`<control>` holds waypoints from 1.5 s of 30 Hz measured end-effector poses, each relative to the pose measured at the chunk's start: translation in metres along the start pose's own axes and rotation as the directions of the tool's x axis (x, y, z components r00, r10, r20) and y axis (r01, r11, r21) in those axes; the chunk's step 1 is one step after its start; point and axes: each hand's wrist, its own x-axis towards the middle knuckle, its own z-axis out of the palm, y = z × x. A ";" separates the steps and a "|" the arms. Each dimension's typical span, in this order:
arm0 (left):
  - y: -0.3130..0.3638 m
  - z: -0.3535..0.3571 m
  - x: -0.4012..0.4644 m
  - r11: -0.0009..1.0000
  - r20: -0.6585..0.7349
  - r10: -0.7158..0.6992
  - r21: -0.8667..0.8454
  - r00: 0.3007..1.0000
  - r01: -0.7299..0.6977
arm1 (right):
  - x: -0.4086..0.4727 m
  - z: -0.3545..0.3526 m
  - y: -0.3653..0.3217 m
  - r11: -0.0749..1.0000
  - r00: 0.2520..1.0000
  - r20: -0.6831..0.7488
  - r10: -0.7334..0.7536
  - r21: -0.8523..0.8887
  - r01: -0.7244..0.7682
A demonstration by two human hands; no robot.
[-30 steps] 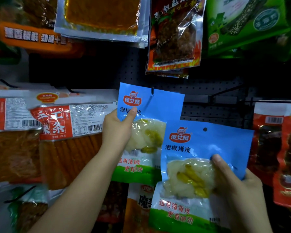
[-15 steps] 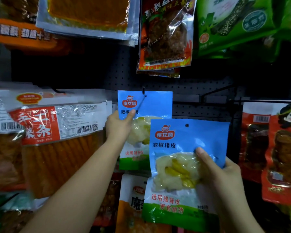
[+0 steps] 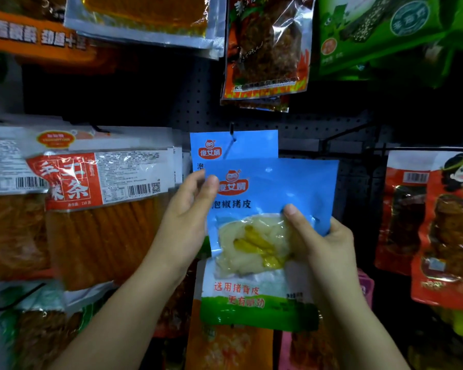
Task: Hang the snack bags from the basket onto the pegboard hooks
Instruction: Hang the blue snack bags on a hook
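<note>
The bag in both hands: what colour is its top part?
Light blue, with a red logo; the bag shows clearly in the head view.

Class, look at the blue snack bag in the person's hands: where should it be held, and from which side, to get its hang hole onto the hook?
Probably by the flat side edges of the held blue bag, just below its hang hole, coming from left and right. The left hand already does so; the right hand sits lower, by the bulging middle. That leaves the hole clear for the hook.

Held blue snack bag (image 3: 273, 198) overlaps identical hung bag (image 3: 241, 145) on hook (image 3: 232, 129).
</note>
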 end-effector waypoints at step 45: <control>-0.018 -0.014 0.099 0.878 -0.283 0.153 0.478 0.947 0.001 | 0.090 0.049 -0.008 0.753 0.994 0.076 -0.075 -0.649 0.106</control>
